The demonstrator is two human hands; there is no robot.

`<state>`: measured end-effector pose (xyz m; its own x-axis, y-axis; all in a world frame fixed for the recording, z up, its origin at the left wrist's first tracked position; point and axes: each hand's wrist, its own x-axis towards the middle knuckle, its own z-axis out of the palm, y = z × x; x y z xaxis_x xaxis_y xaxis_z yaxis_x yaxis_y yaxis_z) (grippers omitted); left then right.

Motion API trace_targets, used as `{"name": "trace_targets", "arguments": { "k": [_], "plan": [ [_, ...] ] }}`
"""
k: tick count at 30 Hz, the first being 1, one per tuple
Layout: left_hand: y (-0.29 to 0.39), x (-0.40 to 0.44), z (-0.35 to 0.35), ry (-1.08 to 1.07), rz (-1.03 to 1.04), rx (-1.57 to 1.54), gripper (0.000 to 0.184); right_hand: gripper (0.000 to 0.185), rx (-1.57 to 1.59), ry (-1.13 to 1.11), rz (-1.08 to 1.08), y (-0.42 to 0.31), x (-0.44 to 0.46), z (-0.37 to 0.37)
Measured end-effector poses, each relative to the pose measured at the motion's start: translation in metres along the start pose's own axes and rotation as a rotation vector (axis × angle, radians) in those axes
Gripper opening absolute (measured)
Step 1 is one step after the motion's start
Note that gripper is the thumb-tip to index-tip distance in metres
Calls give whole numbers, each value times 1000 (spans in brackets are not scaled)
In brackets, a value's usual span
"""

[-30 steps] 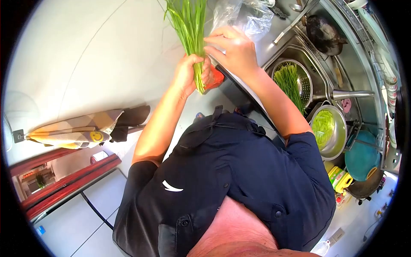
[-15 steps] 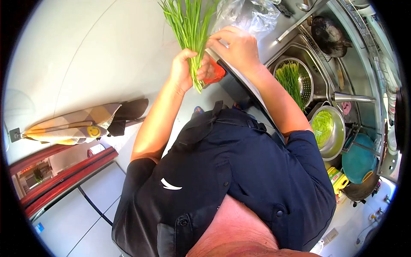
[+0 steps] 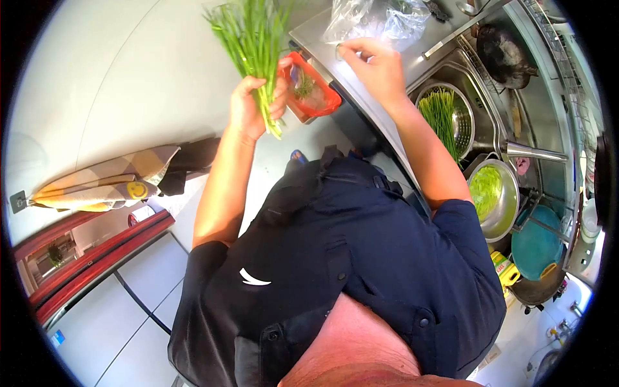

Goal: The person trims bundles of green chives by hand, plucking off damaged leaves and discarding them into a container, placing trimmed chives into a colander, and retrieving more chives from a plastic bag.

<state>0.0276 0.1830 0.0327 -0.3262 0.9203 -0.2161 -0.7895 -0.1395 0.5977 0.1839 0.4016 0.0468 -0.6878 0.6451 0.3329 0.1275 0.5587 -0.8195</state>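
Observation:
A bunch of green chives (image 3: 248,45) stands up out of my left hand (image 3: 248,106), whose fingers are wrapped round the pale stem ends. My right hand (image 3: 377,68) is held over the steel counter (image 3: 316,32), thumb and fingertips pinched together. A small dark bit shows at those fingertips, too small to name. Just right of my left hand is a red plastic bin (image 3: 332,100) with scraps inside. A clear plastic bag (image 3: 403,26) lies on the counter beyond my right hand.
In the sink at right, a steel colander (image 3: 465,116) holds more chives (image 3: 440,116). A steel pan (image 3: 509,209) with cut pale-green vegetable (image 3: 485,190) stands nearer. A wok (image 3: 503,55), a teal lid (image 3: 538,245) and a yellow package (image 3: 506,269) are around it. Cloths (image 3: 103,180) hang at left.
My left hand has moved left with the chives, away from the right hand, uncovering more of the red bin. My right hand has shifted slightly right.

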Motion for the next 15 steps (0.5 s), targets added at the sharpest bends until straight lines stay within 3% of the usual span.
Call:
{"name": "trace_targets", "arguments": {
  "k": [5,9,12,14,15],
  "plan": [
    [6,-29,-19,14,10,-13,75,20,-145,-317,106,62,-22,61],
    [5,-40,-21,38,9,-23,76,26,-348,-523,54,125,-24,120],
    [5,-46,-24,53,5,-6,76,32,-462,-546,198,124,-23,127],
    [4,-46,-22,50,-2,27,75,37,-340,-503,169,111,-27,123],
    [1,-43,-22,55,-16,4,74,42,-19,-543,302,99,-28,117]
  ]
}}
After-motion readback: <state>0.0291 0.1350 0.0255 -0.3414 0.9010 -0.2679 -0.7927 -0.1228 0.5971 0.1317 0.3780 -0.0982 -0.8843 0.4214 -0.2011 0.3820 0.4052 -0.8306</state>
